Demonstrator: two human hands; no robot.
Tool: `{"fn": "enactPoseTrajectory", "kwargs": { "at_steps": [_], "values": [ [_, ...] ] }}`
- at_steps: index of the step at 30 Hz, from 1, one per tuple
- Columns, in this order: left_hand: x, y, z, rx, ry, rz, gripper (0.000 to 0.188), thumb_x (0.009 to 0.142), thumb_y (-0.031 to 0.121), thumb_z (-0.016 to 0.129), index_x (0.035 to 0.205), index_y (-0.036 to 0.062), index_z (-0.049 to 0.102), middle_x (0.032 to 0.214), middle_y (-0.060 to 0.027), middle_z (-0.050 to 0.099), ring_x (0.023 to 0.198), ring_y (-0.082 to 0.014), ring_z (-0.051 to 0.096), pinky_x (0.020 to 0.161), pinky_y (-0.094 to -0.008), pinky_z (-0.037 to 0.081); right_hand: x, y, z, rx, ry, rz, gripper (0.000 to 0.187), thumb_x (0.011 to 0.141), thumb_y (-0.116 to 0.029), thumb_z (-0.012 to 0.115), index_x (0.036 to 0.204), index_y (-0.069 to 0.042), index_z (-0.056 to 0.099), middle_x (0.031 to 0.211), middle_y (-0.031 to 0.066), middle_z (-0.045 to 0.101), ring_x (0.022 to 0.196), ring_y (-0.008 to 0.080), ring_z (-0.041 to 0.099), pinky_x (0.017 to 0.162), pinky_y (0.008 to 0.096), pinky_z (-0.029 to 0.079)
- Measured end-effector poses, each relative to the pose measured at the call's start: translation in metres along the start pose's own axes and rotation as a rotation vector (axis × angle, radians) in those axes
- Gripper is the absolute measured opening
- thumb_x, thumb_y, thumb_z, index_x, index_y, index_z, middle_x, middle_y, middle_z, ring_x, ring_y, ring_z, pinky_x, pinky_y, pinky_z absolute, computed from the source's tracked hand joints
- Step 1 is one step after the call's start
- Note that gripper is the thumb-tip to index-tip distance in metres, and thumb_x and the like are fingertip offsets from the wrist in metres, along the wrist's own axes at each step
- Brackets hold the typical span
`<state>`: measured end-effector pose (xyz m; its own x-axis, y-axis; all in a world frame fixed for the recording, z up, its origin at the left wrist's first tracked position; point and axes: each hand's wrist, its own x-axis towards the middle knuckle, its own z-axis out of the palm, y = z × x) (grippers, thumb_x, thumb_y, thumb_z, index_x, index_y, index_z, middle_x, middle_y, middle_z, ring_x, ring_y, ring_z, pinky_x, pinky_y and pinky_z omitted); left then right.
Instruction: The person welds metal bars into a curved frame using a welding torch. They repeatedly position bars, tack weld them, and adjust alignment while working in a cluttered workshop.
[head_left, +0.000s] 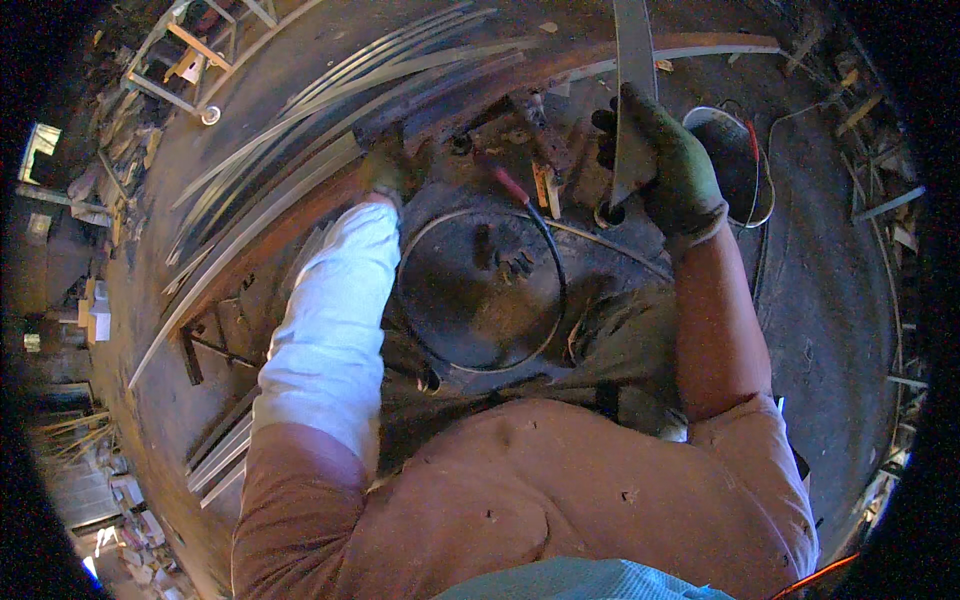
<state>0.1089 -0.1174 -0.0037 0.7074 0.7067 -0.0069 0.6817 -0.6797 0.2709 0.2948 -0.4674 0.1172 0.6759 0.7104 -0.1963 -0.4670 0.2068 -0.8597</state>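
Note:
My right hand [685,170], in a dark green glove, is closed around a long flat metal strip [634,90]. The strip points away from me and runs out past the top edge of the view. My left hand [388,170], gloved and with a white sleeve over the forearm, rests at a long rust-brown metal beam [265,235]. Its fingers are dark and blurred, so their grip does not show. Between the hands lies a red-handled tool [510,186] on a black cable. Closer to me, a large thin ring [480,368] lies in front of my lap.
Several long metal strips [330,90] lie on the floor at the far left. A light-rimmed bucket [712,112] stands right of my right hand, with a thin cable beside it. A metal frame [190,60] is at the upper left, and clutter [130,540] lines the left edge.

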Motion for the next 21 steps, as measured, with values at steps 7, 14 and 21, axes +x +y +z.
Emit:
{"fn": "enactPoseTrajectory", "kwargs": {
  "at_steps": [7,14,21],
  "values": [
    [0.071,0.040,0.081,0.163,0.053,-0.223,0.105,0.107,0.080,0.047,0.177,0.0030,0.039,0.180,-0.0288,0.045,0.161,-0.0513,0.050,0.133,-0.0676,0.039,-0.010,-0.009,-0.025,-0.039,0.029,-0.073,0.035,0.116,-0.034,0.072,0.137,-0.006,0.076,0.117,0.0089,0.083,0.098,0.0209,0.080,0.086,0.0384,0.065],
    [0.122,0.157,0.112,-0.406,-0.099,0.312,0.072,0.106,0.070,0.062,0.155,0.0174,0.070,0.160,-0.0179,0.069,0.143,-0.0426,0.068,0.122,-0.0546,0.052,-0.007,-0.013,-0.033,0.056,-0.048,-0.041,0.037,0.118,-0.030,0.068,0.141,-0.003,0.076,0.129,0.0083,0.081,0.113,0.0224,0.079,0.098,0.0383,0.063],
    [0.106,0.138,0.082,-0.493,-0.044,0.784,0.048,0.108,0.038,0.077,0.149,0.0125,0.072,0.137,-0.0192,0.079,0.127,-0.0363,0.075,0.115,-0.0490,0.059,0.007,-0.005,-0.021,0.026,0.016,-0.054,0.035,0.117,-0.029,0.070,0.139,-0.003,0.075,0.123,0.0081,0.081,0.105,0.0211,0.079,0.092,0.0360,0.063]
  ]
}}
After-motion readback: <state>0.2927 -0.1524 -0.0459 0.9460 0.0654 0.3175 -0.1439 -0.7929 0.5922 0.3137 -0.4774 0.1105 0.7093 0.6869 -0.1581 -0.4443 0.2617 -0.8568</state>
